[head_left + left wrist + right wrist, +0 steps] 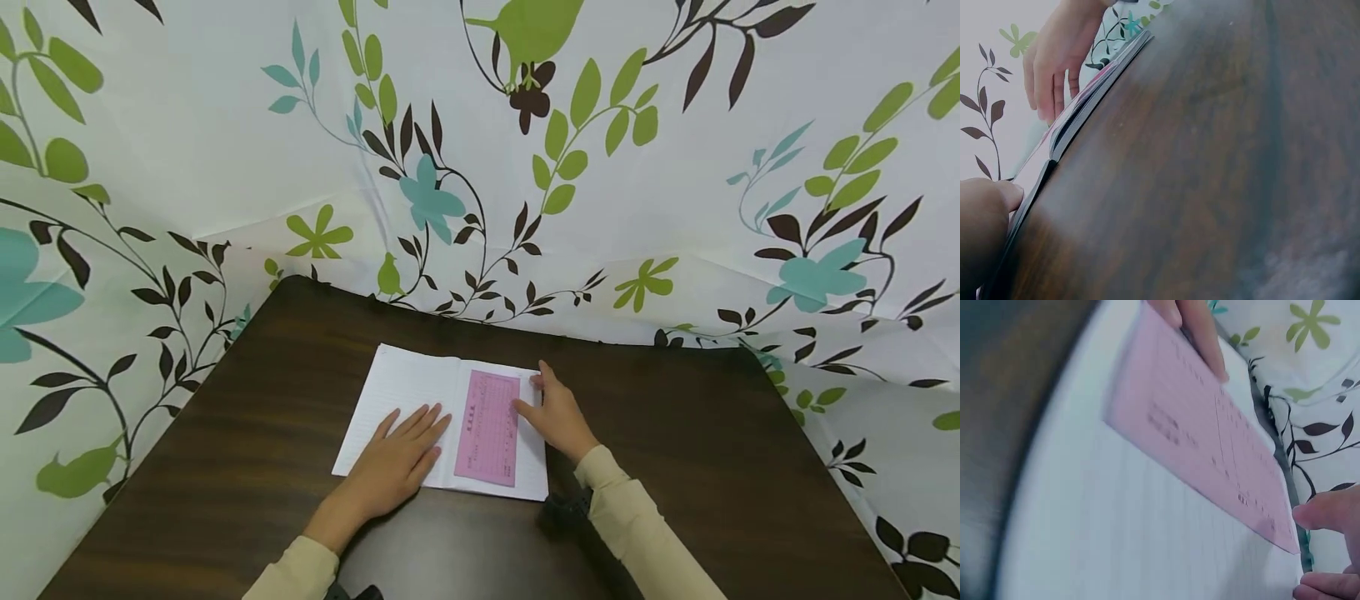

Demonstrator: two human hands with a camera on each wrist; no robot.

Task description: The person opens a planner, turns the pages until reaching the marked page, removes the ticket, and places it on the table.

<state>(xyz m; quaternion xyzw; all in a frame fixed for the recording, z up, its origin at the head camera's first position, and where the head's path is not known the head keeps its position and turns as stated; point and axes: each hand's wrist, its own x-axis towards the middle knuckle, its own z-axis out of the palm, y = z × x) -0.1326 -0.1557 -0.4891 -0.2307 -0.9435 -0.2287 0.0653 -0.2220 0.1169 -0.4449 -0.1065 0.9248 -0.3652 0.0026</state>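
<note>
A lined notebook [412, 392] lies open on the dark wooden table, with a printed pink slip [486, 429] on its right page. My left hand [397, 462] rests on the left page with its fingers spread; in the left wrist view its thumb lies on the page by the near edge. Over the right side of the other page is my right hand [561, 417]. Its thumb [1325, 509] is at the slip's edge and its other fingers are by the page's outer edge; whether the thumb touches the slip I cannot tell.
The brown table [712, 450] extends around the notebook on all sides. Behind it hangs a white cloth [697, 192] printed with leaves, flowers and birds, meeting the table's far edge. A dark wrist device [566, 508] sits beneath the right sleeve.
</note>
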